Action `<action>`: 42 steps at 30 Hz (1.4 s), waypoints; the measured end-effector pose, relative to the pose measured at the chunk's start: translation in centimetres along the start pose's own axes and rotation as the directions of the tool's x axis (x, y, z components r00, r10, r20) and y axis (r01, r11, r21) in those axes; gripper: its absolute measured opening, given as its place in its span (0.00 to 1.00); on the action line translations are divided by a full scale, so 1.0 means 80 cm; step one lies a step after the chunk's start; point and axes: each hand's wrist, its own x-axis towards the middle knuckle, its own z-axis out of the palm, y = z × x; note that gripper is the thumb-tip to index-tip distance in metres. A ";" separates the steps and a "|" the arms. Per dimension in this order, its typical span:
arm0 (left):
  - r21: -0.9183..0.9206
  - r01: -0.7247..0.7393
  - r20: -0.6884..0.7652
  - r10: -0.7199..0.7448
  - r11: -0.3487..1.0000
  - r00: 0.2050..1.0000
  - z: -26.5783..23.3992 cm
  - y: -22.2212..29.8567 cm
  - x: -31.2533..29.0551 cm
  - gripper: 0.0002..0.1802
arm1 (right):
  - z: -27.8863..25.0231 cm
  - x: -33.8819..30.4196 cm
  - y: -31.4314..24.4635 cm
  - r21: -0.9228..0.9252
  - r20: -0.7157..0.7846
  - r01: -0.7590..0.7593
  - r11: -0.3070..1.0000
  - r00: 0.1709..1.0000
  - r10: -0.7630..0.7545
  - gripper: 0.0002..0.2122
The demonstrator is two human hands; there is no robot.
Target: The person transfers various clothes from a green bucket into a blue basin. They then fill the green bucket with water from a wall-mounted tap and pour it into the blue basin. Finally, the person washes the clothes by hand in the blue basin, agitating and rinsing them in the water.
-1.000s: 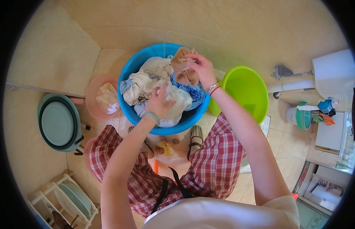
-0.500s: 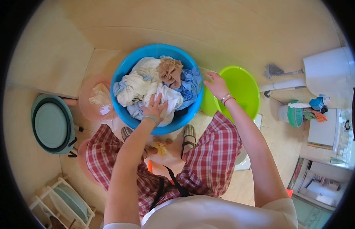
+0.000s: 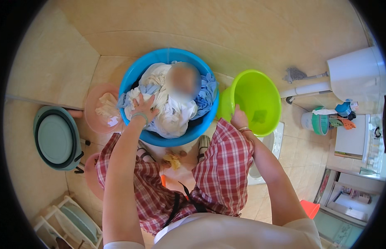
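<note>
On laundry [image 3: 173,120], the left hand [image 3: 143,108] spreads wide; the right hand [image 3: 239,118] now grips the green bucket [image 3: 261,93].

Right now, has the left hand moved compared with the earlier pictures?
Yes: the left hand has moved leftward across the cloth pile, nearer the left rim of the blue basin.

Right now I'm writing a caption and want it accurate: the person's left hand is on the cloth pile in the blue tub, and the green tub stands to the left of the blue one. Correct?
One slip: the green tub stands to the right of the blue tub, as the head view shows.
</note>
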 end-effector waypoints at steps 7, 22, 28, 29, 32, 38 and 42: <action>0.106 0.067 -0.049 -0.062 0.992 0.997 -0.030 0.017 -0.005 0.34 | -0.110 -0.042 0.018 -0.345 0.069 0.183 0.920 0.983 -0.170 0.12; -0.956 0.147 0.018 0.448 -0.255 0.894 -0.166 0.169 -0.083 0.52 | -0.376 -0.039 -0.232 -0.579 0.403 0.664 0.474 0.738 -0.542 0.10; -0.861 0.167 -0.077 0.449 -0.480 0.890 -0.166 0.146 -0.049 0.37 | -0.392 -0.017 -0.296 -0.600 0.476 0.671 0.436 0.737 -0.480 0.11; -0.852 0.172 -0.092 0.465 -0.495 0.880 -0.163 0.140 -0.038 0.35 | -0.395 -0.014 -0.309 -0.614 0.499 0.671 0.415 0.738 -0.455 0.11; -0.787 0.226 -0.060 0.436 -0.575 0.898 -0.190 0.166 -0.063 0.29 | -0.420 -0.010 -0.303 -0.627 0.495 0.658 0.416 0.750 -0.439 0.11; -0.762 0.146 -0.105 0.343 -0.630 0.934 -0.209 0.147 -0.080 0.28 | -0.428 -0.010 -0.323 -0.630 0.492 0.688 0.360 0.712 -0.501 0.09; -0.783 0.119 -0.009 0.203 -0.610 0.979 -0.241 0.147 -0.101 0.29 | -0.434 -0.003 -0.322 -0.624 0.468 0.698 0.351 0.693 -0.548 0.08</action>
